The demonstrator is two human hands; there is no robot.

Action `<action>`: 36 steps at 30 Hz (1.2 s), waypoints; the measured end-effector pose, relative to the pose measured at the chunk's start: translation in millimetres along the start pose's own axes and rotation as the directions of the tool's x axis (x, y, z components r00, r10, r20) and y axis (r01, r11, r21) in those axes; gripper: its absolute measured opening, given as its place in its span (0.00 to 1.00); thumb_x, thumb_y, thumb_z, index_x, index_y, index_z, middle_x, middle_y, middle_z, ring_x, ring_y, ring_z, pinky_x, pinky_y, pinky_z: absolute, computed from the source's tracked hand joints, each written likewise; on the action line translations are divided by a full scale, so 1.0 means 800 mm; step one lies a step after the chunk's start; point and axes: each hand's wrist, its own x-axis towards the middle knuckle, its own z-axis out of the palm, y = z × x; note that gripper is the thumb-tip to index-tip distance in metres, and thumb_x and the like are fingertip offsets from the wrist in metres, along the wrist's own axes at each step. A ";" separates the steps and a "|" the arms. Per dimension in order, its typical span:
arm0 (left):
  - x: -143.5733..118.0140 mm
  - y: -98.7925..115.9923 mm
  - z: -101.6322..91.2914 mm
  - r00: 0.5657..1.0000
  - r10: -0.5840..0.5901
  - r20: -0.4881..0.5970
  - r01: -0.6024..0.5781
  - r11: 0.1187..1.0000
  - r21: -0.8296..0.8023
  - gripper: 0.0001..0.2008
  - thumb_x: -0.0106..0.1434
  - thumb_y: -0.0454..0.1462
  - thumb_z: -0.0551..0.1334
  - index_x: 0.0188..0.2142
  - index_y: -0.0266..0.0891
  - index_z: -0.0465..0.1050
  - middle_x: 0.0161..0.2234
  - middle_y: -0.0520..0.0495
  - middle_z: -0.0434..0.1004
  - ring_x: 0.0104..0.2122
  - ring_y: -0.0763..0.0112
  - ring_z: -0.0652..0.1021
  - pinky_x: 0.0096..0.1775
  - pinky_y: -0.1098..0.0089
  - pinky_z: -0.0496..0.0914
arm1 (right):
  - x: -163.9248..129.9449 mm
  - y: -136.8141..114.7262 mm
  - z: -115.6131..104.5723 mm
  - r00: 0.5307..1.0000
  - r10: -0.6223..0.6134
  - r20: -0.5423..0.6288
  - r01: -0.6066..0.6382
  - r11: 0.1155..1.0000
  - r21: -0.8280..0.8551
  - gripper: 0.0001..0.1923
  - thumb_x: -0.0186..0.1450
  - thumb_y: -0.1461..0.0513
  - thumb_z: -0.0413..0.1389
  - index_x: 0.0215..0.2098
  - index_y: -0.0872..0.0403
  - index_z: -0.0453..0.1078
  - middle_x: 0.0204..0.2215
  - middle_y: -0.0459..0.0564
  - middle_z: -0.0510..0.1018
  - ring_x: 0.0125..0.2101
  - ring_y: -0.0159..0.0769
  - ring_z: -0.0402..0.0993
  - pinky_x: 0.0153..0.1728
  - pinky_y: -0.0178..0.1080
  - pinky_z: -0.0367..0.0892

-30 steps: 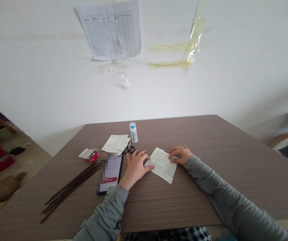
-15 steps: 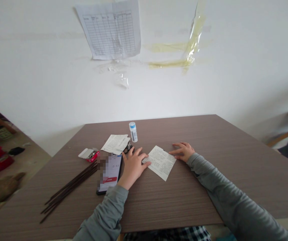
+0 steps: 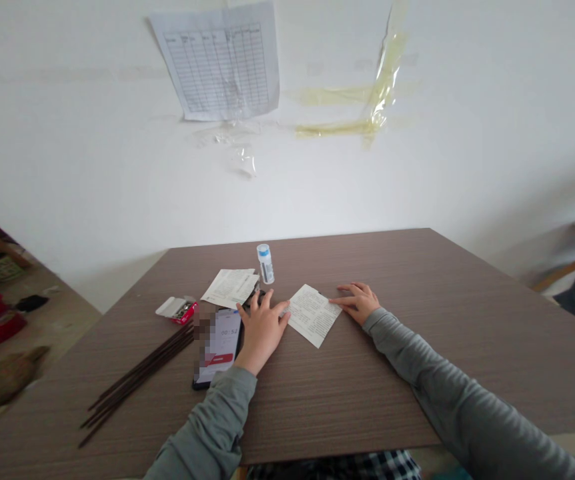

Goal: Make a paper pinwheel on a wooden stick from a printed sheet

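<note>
- Sticks (image 3: pixel 137 375): a bundle of thin dark sticks lies flat on the table (image 3: pixel 417 280), at the near left, running diagonally from the near left edge toward the phone.
- Small box (image 3: pixel 178 309): a red and white box, open, lies just past the far end of the sticks.
- Phone (image 3: pixel 220 347): lies flat, screen up, just left of the left hand and touching its wrist side.
- Folded papers (image 3: pixel 231 287): a printed stack lies beyond the phone, on the far left of the hands.
- Left hand (image 3: pixel 261 327): palm down on the table, fingers spread apart and extended. The fingertips reach the dark scissors (image 3: pixel 257 298), which are mostly hidden beneath them. The thumb side touches the left edge of the paper.
- Bottle (image 3: pixel 265 263): a small white bottle with a blue cap stands upright, just beyond the left hand.
- Paper (image 3: pixel 311 314): a printed sheet lies flat and skewed between the two hands.
- Right hand (image 3: pixel 358 301): palm down, fingers extended and slightly apart, fingertips pressing the far right corner of the paper.
</note>
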 end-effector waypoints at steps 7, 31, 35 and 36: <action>-0.001 -0.001 -0.001 1.000 -0.005 -0.010 0.005 1.000 -0.012 0.22 0.88 0.41 0.68 0.73 0.62 0.94 0.88 0.39 0.78 0.88 0.26 0.69 0.84 0.08 0.61 | 0.003 -0.009 0.003 0.999 0.042 0.035 -0.042 0.999 0.009 0.18 0.83 0.49 0.69 0.67 0.27 0.96 0.77 0.51 0.90 0.79 0.75 0.78 0.79 0.82 0.75; -0.005 0.001 -0.016 0.996 -0.013 0.093 0.016 0.999 -0.037 0.25 0.86 0.45 0.72 0.78 0.61 0.91 0.93 0.38 0.70 0.91 0.19 0.64 0.85 0.06 0.56 | 0.004 -0.015 0.004 0.993 0.094 0.075 -0.091 0.995 -0.040 0.25 0.76 0.47 0.75 0.71 0.25 0.94 0.80 0.52 0.86 0.80 0.79 0.76 0.80 0.84 0.74; -0.006 0.001 -0.015 0.997 -0.006 0.080 0.008 1.000 -0.026 0.24 0.86 0.45 0.73 0.77 0.60 0.91 0.92 0.37 0.71 0.91 0.20 0.64 0.85 0.06 0.56 | 0.003 -0.014 0.010 0.995 0.077 0.065 -0.075 0.997 -0.032 0.25 0.77 0.46 0.75 0.71 0.24 0.94 0.81 0.51 0.86 0.81 0.79 0.76 0.80 0.84 0.74; -0.006 0.000 -0.015 0.998 -0.005 0.068 0.007 1.000 -0.021 0.24 0.86 0.45 0.73 0.77 0.60 0.91 0.91 0.37 0.72 0.91 0.21 0.65 0.85 0.07 0.57 | 0.003 -0.013 0.012 0.995 0.077 0.070 -0.075 0.997 -0.032 0.25 0.77 0.47 0.75 0.71 0.24 0.94 0.81 0.51 0.86 0.81 0.79 0.76 0.80 0.84 0.73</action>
